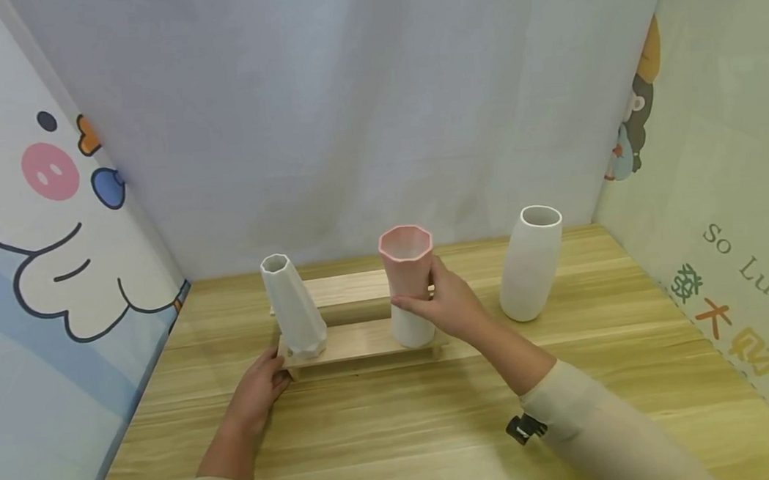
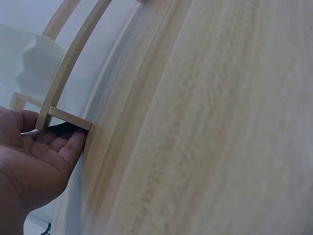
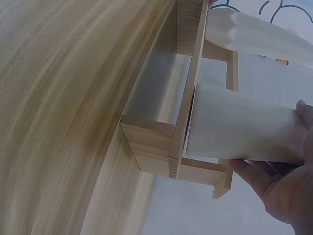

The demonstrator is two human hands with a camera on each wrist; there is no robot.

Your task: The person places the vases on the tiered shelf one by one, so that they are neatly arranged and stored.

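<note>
A pink-and-white vase stands nearly upright at the right end of a small two-step wooden rack. My right hand grips it around the middle, thumb across the front. The right wrist view shows the vase's base against the front board, though I cannot tell whether its full weight rests there. At the rack's left end, my left hand holds the front board's corner, with thumb above and fingers underneath in the left wrist view. A white faceted vase stands on the same board, just beside that hand.
To the right of the rack, a white smooth vase stands on the wood-grain table. A pale curtain hangs behind the table. Printed panels with cartoon figures and lettering flank both sides.
</note>
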